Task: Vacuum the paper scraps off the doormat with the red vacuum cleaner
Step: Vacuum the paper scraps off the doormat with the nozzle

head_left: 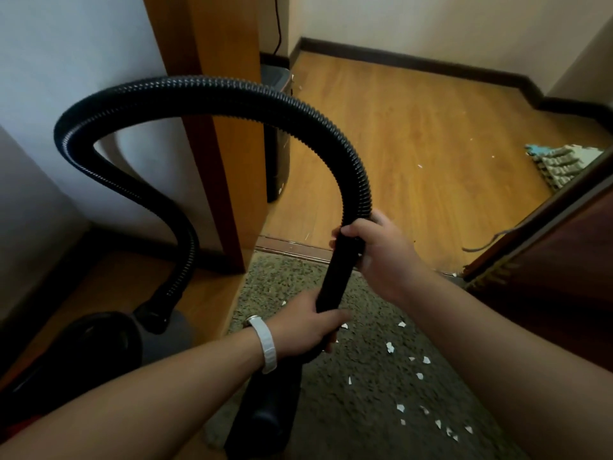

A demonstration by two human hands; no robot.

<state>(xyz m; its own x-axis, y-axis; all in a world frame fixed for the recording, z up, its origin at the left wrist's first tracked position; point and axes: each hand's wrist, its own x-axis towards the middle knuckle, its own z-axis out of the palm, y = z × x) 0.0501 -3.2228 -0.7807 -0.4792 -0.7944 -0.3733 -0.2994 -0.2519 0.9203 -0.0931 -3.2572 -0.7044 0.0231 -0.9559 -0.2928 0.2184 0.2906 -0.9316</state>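
Note:
A black ribbed hose [205,91] arcs up from the vacuum cleaner body [99,340] at the lower left and comes down to a black rigid wand [336,273]. My right hand [381,254] grips the wand's top, where the hose joins it. Lower down, my left hand [308,323], with a white wristband, grips the same wand. The wand's wide black end [265,419] hangs over the near edge of the olive doormat [365,400]. Several white paper scraps [421,376] lie scattered on the mat, to the right of the wand.
A wooden door frame post [229,134] stands just left of the mat, with a dark bin [278,134] behind it. Wood floor [431,134] stretches beyond the threshold, bearing a few stray scraps and a grey-green mat [560,164]. A dark wooden door [547,247] is at right.

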